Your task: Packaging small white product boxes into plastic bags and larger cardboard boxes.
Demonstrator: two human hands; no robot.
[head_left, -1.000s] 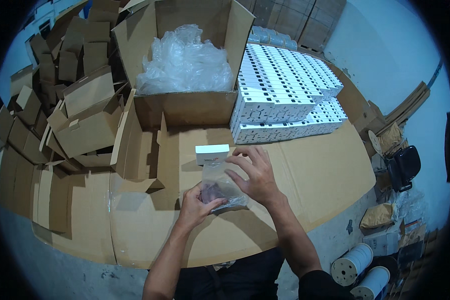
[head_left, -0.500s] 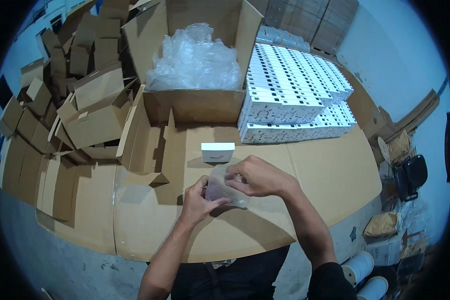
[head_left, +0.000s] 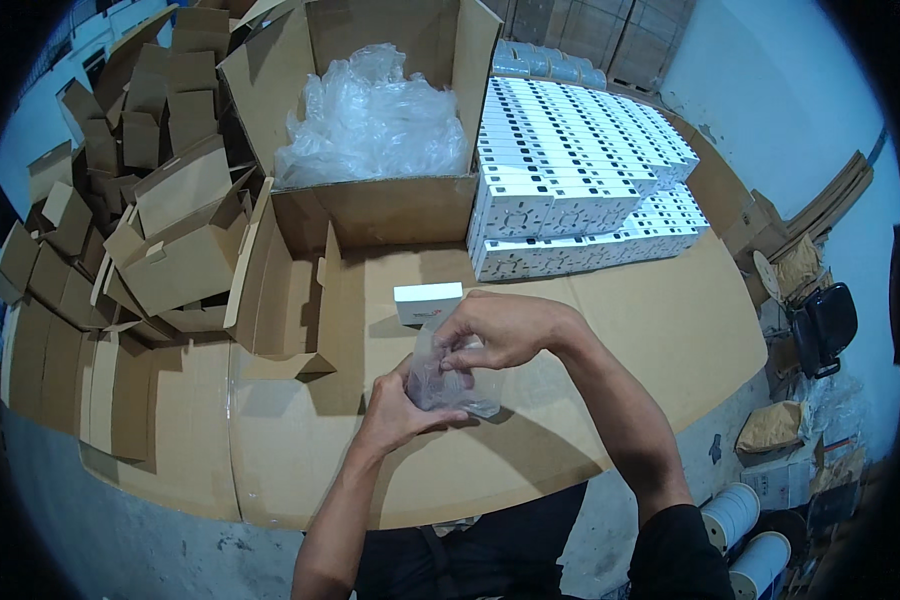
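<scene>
Between my hands, above the cardboard-covered table, is a clear plastic bag [head_left: 477, 392]. My left hand [head_left: 398, 411] grips its lower left side, thumb in front and fingers behind. At the bag's upper edge, my right hand [head_left: 495, 332] has its fingertips pinched together on the film. Whether anything lies inside the bag is hard to make out. Just beyond my hands a small white box [head_left: 427, 302] stands on the table.
A large open carton [head_left: 375, 212] full of crumpled clear plastic bags [head_left: 375, 120] stands at the back. Stacked white boxes [head_left: 560, 212] fill the back right. On the left are several open brown cartons [head_left: 190, 262]. Spools [head_left: 760, 565] and a black chair [head_left: 823, 325] are at the right.
My right hand has shifted slightly up and left along the bag, and the bag's film is more crumpled. The whole view has tilted a little; the small white box stays put.
</scene>
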